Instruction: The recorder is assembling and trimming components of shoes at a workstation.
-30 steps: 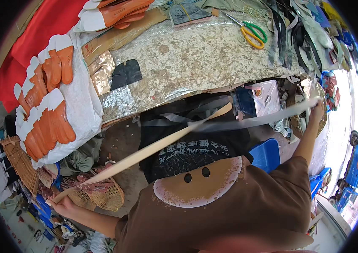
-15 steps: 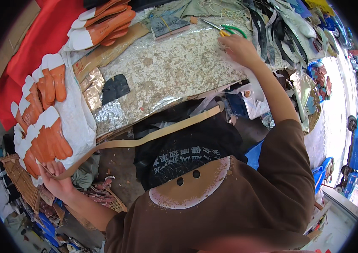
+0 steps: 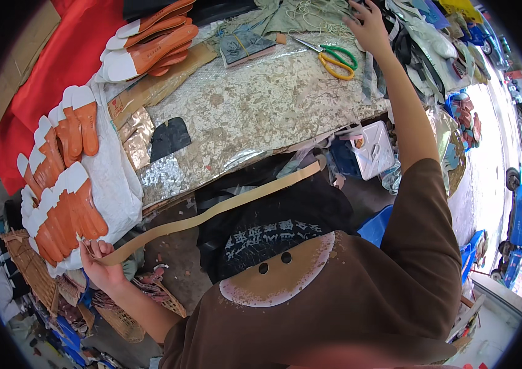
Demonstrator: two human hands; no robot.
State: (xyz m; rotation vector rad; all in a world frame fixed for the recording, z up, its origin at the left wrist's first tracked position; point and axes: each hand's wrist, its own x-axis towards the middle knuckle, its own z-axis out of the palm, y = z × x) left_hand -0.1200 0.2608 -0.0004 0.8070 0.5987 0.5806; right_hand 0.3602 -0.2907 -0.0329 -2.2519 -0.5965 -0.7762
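Orange insoles [image 3: 61, 215] sit fanned out, probably for easy grabbing. Left hand [image 3: 102, 265] pinches one end of the tan strip [image 3: 212, 212], so the rest just droops across the black cloth [image 3: 313, 200]. Scissors [image 3: 321, 49] lie handy near the right hand [image 3: 370, 32], fingers spread wide, seemingly empty.
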